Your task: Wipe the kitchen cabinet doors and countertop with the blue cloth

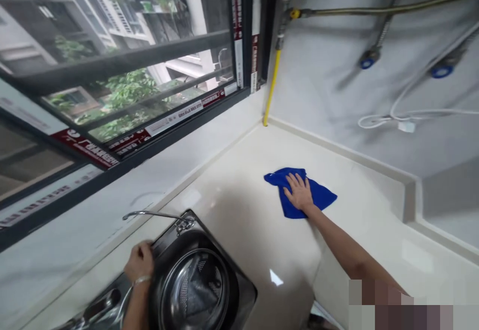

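My right hand lies flat with fingers spread on a blue cloth, pressing it against the pale countertop. The cloth is spread out in an uneven shape, with corners poking out to both sides. At the lower left, my left hand is curled closed beside the back left edge of a dark metal sink unit. Nothing shows in its fingers, though their undersides are partly hidden. Inside the unit is a round, shiny metal drum with perforated patches. A thin chrome faucet rises at its far corner.
A window with taped frames runs along the left. At the corner, a yellow pipe meets the counter. Blue-ringed pipe fittings and a white cable are on the right wall. A raised lip borders the counter.
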Demonstrator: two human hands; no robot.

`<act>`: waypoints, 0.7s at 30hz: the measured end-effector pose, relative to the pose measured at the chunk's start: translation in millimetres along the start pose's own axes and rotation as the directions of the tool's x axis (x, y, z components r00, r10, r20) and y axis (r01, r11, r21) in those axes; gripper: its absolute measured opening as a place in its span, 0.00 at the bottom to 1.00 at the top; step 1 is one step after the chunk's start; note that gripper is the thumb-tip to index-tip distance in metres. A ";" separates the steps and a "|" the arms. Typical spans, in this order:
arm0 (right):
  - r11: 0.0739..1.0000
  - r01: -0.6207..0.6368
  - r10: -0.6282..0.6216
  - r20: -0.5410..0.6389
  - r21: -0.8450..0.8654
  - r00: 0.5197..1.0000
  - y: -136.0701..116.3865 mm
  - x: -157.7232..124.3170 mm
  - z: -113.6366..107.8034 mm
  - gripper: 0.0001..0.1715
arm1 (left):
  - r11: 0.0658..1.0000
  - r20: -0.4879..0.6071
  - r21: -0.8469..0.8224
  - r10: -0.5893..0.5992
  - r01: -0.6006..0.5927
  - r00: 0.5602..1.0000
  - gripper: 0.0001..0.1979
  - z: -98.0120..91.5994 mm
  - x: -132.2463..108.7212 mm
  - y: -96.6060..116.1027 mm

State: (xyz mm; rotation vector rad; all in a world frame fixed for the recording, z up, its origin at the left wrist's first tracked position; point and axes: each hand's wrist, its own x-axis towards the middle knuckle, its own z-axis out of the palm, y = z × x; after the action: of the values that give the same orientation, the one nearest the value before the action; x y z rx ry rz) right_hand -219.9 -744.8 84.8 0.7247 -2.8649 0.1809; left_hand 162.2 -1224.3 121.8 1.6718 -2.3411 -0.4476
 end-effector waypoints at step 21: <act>0.978 -0.029 -0.010 0.181 0.208 0.983 42.7 -296.3 -80.8 0.38 | 0.854 0.422 -0.065 0.492 -0.516 0.762 0.21 59.9 -156.5 232.8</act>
State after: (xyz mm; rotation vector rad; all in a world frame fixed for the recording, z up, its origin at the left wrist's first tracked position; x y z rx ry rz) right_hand 27.5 -558.5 100.1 0.8037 -3.0545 0.4478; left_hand -12.6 -999.0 152.1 0.9370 -3.0043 -0.6906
